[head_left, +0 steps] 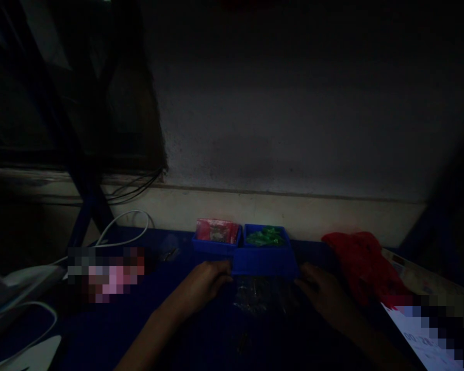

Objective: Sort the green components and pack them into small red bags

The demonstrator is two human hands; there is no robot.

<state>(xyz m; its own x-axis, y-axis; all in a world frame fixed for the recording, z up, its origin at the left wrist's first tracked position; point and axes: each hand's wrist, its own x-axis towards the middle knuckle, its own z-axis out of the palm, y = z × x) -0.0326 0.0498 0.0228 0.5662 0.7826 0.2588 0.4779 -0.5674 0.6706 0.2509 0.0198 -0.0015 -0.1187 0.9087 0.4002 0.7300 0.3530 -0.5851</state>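
Note:
In the dim head view, a blue plastic bin [265, 262] stands on the dark blue table. Inside it lie shiny green packets [266, 237]. My left hand [211, 278] has its fingers curled against the bin's left front side. On the right side, my right hand [320, 291] grips the bin with thumb and fingers. Just behind and left sits a second blue bin [217, 248] with pinkish-red packets [216, 230] in it. Clear plastic bags [251, 294] lie on the table in front of the bin, between my hands.
A crumpled red bag or cloth [361, 263] lies at the right, beside papers [417, 335]. White cables [129, 241] run along the left, near a blurred-out patch. A pale wall [294, 208] closes off the back. Blue metal posts [87, 206] rise at the sides.

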